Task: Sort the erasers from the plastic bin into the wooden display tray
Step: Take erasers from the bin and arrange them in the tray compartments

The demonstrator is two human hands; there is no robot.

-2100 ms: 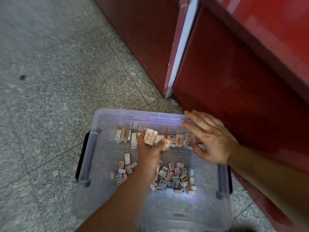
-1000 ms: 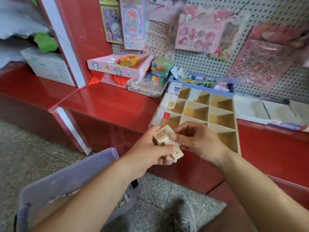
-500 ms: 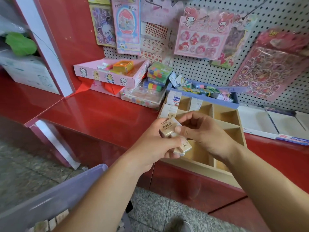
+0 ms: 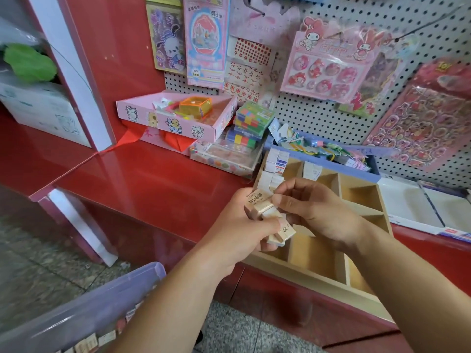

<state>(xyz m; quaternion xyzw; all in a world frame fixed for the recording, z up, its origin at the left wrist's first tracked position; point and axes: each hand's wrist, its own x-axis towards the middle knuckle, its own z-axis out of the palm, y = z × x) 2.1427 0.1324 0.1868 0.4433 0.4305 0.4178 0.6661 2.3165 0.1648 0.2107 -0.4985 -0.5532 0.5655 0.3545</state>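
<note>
Gripping a small clutch of beige erasers (image 4: pixel 271 214), the left hand (image 4: pixel 234 230) curls its fingers and thumb round them just above the near-left part of the wooden display tray (image 4: pixel 313 280). The right hand (image 4: pixel 321 210) sits directly to its right, touching the clutch. Its fingers are bent, and its thumb and forefinger pinch the far end of the top eraser (image 4: pixel 258 200).

That top eraser lies printed face up. Its long axis runs on a slant from the left hand's knuckles up toward the right thumb, so its far end points at the tray's back-left compartments. A lower eraser (image 4: pixel 286 231) sticks out of the left fist beneath the right palm, with its long axis pointing rightward across the tray. How many erasers sit between the two is hard to tell.

The tray rests on the red counter (image 4: pixel 153 179), under and beyond both hands. Just past the fingertips, its back-left compartments hold white-sleeved erasers (image 4: pixel 277 160) standing upright in rows, and a few more stand one compartment to the right. The compartments below the right wrist show bare wood.

The translucent plastic bin (image 4: pixel 89 309) is on the floor, below and to the left of the left forearm. Loose erasers (image 4: pixel 86 343) are visible through its wall. Beyond the hands, sticker sheets hang on a pegboard (image 4: pixel 318 115).
</note>
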